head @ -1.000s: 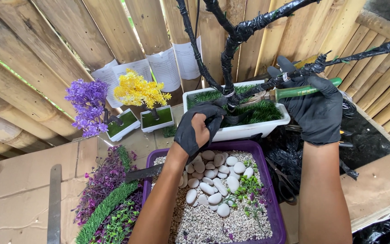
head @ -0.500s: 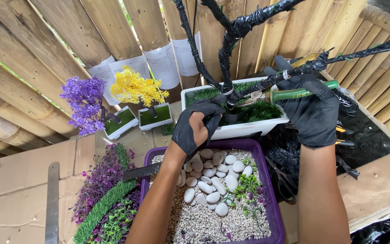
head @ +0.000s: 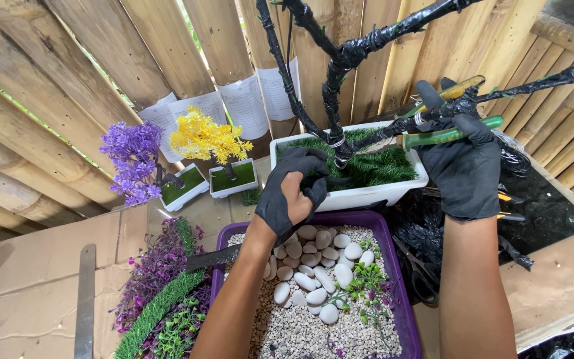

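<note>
Pliers (head: 452, 136) with green grips sit in the right hand (head: 465, 166), whose gloved fingers are wrapped tight around the handles. Their long axis runs nearly level, tilted slightly up to the right, with the nose pointing left toward a black-wrapped branch (head: 393, 126) just beyond the fist. A second, yellow-handled tool (head: 456, 88) juts up and right from above the same grip.

Left hand (head: 295, 189), also in a black glove, is curled with fingers drawn together at the near rim of the white planter (head: 367, 194); whether it pinches anything cannot be told. Just above that hand the trunk (head: 340, 143) rises from green turf, wound in black tape, and forks into limbs reaching up and right.

Below both wrists lies a purple tray (head: 393, 266) of gravel and white pebbles (head: 313, 266), with small green sprigs (head: 363, 282) toward the right forearm. Left of the left hand stand a yellow mini tree (head: 204, 136) and a purple mini tree (head: 131, 159) in small white pots. Further left, a flat metal blade (head: 85, 299) lies on cardboard.
</note>
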